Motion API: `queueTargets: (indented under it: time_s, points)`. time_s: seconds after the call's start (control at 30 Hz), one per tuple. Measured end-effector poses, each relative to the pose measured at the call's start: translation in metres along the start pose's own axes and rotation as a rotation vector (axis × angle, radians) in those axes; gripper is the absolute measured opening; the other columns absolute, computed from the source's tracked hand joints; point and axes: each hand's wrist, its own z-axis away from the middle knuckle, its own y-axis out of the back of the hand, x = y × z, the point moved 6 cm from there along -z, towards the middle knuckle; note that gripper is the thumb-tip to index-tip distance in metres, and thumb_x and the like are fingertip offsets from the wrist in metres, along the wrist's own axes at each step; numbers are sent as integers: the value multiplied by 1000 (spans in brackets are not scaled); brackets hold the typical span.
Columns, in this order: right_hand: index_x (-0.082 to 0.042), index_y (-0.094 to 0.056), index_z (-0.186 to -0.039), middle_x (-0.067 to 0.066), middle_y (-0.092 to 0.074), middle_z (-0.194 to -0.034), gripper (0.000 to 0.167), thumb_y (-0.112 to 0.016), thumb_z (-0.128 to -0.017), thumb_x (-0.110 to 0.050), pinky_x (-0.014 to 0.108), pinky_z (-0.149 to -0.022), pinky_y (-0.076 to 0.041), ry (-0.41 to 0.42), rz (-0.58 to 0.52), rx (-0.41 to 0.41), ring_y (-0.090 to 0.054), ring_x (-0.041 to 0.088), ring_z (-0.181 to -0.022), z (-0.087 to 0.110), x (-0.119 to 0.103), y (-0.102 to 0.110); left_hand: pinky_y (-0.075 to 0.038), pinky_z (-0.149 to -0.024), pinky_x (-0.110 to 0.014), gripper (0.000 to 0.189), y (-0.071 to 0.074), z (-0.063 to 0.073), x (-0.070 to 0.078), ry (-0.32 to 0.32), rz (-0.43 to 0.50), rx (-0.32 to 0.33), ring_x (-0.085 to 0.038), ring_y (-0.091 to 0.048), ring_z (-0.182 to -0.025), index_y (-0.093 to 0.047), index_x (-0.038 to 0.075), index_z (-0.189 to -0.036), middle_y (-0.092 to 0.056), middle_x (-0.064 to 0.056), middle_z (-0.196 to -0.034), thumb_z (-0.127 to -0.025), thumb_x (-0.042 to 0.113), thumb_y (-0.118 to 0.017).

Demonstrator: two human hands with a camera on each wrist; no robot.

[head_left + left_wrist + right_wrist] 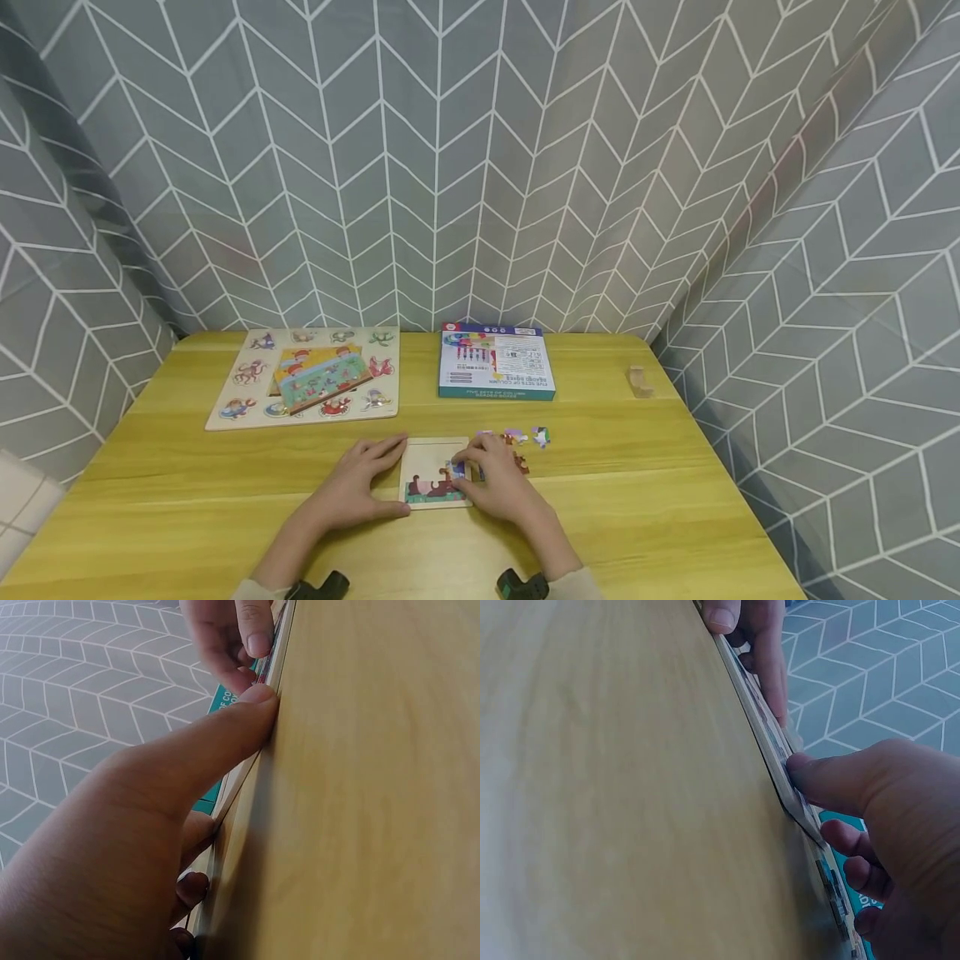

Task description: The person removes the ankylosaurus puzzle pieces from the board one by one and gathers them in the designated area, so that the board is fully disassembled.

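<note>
A small square wooden puzzle tray (423, 450) lies on the table, its lower part filled with brown, pink and green jigsaw pieces (431, 490). Along its left side rests my left hand (358, 483), thumb at the near corner and index finger at the far corner, spread and fairly straight. From the right, my right hand (495, 479) reaches over the rim and pinches a blue puzzle piece (455, 470) between thumb and index finger, low over the tray. In the right wrist view the right thumb (832, 778) overlaps the tray's edge; the fingers partly hide the piece.
Several loose puzzle pieces (541, 436) lie right of the tray, partly behind the right hand. At the back stand a boxed set (495, 367) and a sea-animal board (240, 400) with two picture boards (326, 383) on it. A small wooden block (641, 382) sits far right.
</note>
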Motion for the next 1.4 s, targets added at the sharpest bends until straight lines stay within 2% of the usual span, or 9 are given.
queueTargets:
  time_s: [0.17,0.27,0.5,0.7,1.03,1.3,1.4]
  points:
    - [-17,-75,-126,-3,-58,-119,29,-78,-98,-22,45,-99,-41,8,9,-10,-49,16,-113,0,0,-2,-43,-99,-55,105,1,0,1,-6,-3,8,-18,-45,-116,-49,12,-160,-44,-6,-167,-79,69,-83]
    - [-17,-76,-125,-3,-58,-118,28,-77,-98,-22,44,-99,-42,8,0,-10,-49,17,-112,0,0,-2,-43,-98,-55,105,1,0,1,-11,-8,13,-18,-44,-115,-49,11,-160,-45,-7,-166,-79,68,-84]
    - [-21,-71,-122,-6,-63,-118,26,-79,-97,-20,52,-108,-41,25,-13,9,-52,19,-118,0,-3,-1,-43,-98,-53,106,0,0,0,1,-10,8,-17,-44,-114,-49,13,-160,-45,-5,-167,-78,71,-83]
    - [-21,-73,-124,-8,-66,-115,28,-79,-97,-20,54,-107,-40,39,12,4,-53,20,-123,1,-3,1,-43,-100,-53,107,-1,0,0,-1,-14,7,-17,-45,-117,-49,12,-160,-45,-5,-167,-78,72,-82]
    - [-17,-73,-131,0,-66,-129,29,-73,-102,-19,61,-112,-40,36,25,-32,-53,28,-134,1,-1,1,-44,-97,-50,107,0,-1,1,5,-8,4,-16,-43,-114,-48,14,-161,-44,-4,-167,-77,72,-82]
    - [-13,-72,-132,1,-67,-130,30,-70,-103,-19,51,-109,-45,41,10,-22,-56,22,-126,2,-2,0,-44,-97,-52,108,-2,0,-1,5,7,-11,-18,-44,-116,-47,13,-162,-42,-5,-168,-78,72,-82]
    - [-12,-72,-132,-1,-66,-125,29,-70,-103,-18,41,-101,-47,63,-12,0,-54,16,-113,3,-4,3,-43,-97,-52,108,-1,0,0,4,5,-9,-17,-43,-114,-47,13,-161,-43,-5,-168,-78,72,-81]
